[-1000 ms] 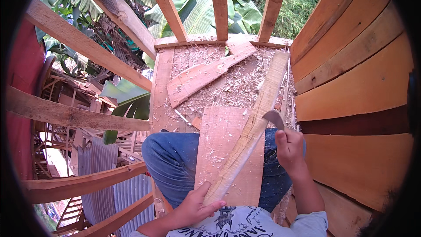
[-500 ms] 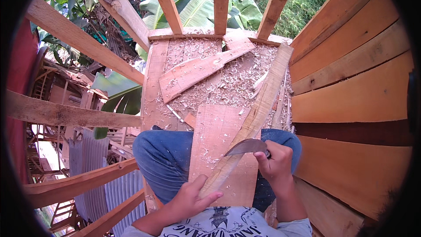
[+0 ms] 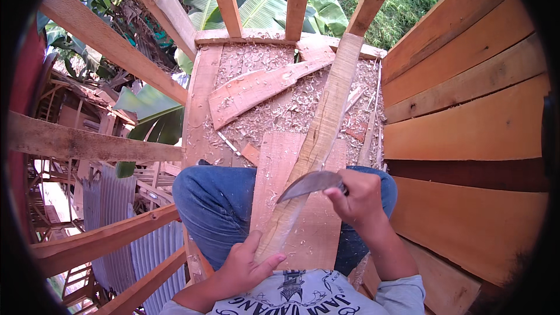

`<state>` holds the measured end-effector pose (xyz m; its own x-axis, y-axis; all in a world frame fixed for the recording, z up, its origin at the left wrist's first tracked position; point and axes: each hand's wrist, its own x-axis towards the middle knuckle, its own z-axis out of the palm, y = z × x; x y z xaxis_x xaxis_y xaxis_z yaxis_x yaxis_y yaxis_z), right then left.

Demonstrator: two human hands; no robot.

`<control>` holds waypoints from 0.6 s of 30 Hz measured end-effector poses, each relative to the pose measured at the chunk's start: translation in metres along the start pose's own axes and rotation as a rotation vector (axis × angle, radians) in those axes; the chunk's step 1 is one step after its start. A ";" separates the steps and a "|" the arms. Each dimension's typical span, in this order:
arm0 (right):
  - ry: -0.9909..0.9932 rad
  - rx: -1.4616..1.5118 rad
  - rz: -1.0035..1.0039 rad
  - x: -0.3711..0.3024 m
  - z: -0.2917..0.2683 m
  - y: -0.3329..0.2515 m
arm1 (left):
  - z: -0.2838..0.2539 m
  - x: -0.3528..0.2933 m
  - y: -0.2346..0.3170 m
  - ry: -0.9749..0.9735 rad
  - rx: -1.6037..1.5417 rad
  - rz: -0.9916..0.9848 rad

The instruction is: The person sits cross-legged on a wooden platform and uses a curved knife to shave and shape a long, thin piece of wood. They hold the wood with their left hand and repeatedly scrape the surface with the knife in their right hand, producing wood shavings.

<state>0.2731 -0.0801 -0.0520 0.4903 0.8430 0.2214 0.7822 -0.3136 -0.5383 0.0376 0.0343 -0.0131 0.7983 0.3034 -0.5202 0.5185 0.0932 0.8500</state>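
Note:
My left hand point(image 3: 248, 266) is closed around the near end of a long, narrow wooden strip point(image 3: 322, 134). The strip slants away from me toward the far right, over a flat board point(image 3: 271, 166) that lies between my knees. In my right hand point(image 3: 360, 197) is a knife point(image 3: 309, 185) with a broad curved blade. Its blade lies across the strip, a little beyond my left hand, with the tip pointing left. The knife's handle is mostly hidden in my fist.
A cut, tapered plank point(image 3: 254, 96) lies on the shaving-strewn plank floor point(image 3: 201, 99). Wooden slats point(image 3: 93, 143) with gaps stand at left and ahead, and a plank wall point(image 3: 466, 134) closes the right. Banana leaves point(image 3: 262, 6) and corrugated sheets point(image 3: 108, 210) show outside.
The knife and my right hand have moved left and slightly upward in the picture. The strip's far end has swung to the left, while my left hand keeps its grip.

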 end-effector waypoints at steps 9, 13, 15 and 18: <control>0.128 0.191 0.163 0.016 -0.017 0.012 | 0.004 -0.012 -0.013 -0.096 -0.028 0.004; 0.023 0.174 0.025 -0.007 -0.018 -0.007 | 0.003 -0.010 0.002 -0.101 -0.027 -0.030; 0.000 0.131 -0.007 -0.003 -0.018 -0.010 | 0.002 -0.005 0.002 -0.088 -0.002 0.008; -0.039 0.137 0.209 -0.015 -0.006 0.021 | 0.001 0.008 0.008 -0.053 0.059 0.046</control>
<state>0.2849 -0.1020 -0.0615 0.6185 0.7832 0.0639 0.6047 -0.4224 -0.6752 0.0485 0.0365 -0.0107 0.8360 0.2552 -0.4858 0.4968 0.0237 0.8675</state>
